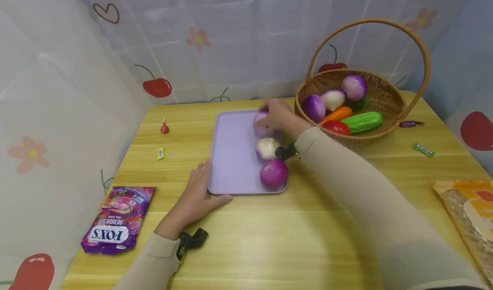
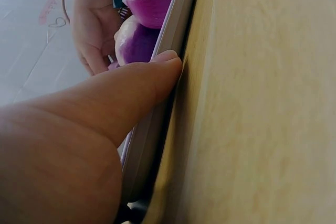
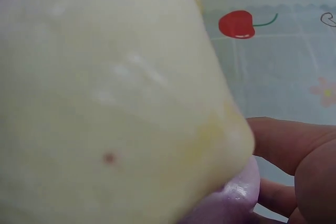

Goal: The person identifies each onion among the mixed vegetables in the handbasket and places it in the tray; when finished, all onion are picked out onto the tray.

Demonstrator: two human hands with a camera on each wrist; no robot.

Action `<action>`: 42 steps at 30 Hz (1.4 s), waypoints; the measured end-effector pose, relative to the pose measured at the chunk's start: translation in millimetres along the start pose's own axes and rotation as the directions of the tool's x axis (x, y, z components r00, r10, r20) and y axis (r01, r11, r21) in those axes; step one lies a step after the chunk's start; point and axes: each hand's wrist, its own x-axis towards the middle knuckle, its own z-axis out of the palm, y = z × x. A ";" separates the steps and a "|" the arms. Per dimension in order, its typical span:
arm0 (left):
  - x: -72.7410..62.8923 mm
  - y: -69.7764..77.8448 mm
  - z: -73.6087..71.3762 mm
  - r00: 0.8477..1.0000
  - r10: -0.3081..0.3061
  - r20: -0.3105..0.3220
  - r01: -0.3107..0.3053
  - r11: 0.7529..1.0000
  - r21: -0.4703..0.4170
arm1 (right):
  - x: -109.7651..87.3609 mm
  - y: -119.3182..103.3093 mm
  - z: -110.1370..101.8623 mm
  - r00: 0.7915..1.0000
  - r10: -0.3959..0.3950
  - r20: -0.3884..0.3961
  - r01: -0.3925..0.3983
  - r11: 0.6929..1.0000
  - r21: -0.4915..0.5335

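Note:
A pale lilac tray (image 1: 235, 153) lies on the table, with three toy vegetables along its right side. At its far right corner my right hand (image 1: 280, 114) grips a pale purple turnip (image 1: 262, 125), whose purple skin (image 3: 231, 198) shows by the fingers in the right wrist view. Nearer me sit a white-and-purple turnip (image 1: 267, 148) and a magenta onion (image 1: 274, 174). With fingers stretched along the left edge and thumb by the front edge, my left hand (image 1: 195, 193) rests at the tray's near left corner. Its thumb (image 2: 142, 80) touches the rim in the left wrist view.
A wicker basket (image 1: 385, 123) with a tall handle stands back right, holding turnips, a carrot, a tomato and a green gourd. A purple candy bag (image 1: 117, 221), a lollipop (image 1: 164, 128) and a yellow sweet (image 1: 160, 153) lie left. An orange bag (image 1: 467, 213) lies right.

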 end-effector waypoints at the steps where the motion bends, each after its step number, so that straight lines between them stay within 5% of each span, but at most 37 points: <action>1: -0.1 -0.2 0.3 1.000 0.001 0.000 -0.001 1.000 0.002 | 0.0 0.8 0.4 1.000 -0.002 0.004 0.002 1.000 -0.003; 42: -0.9 2.9 -0.5 1.000 -0.005 0.006 0.005 1.000 0.003 | -15.7 -14.9 -7.7 0.993 -0.080 -0.083 0.073 0.994 -0.083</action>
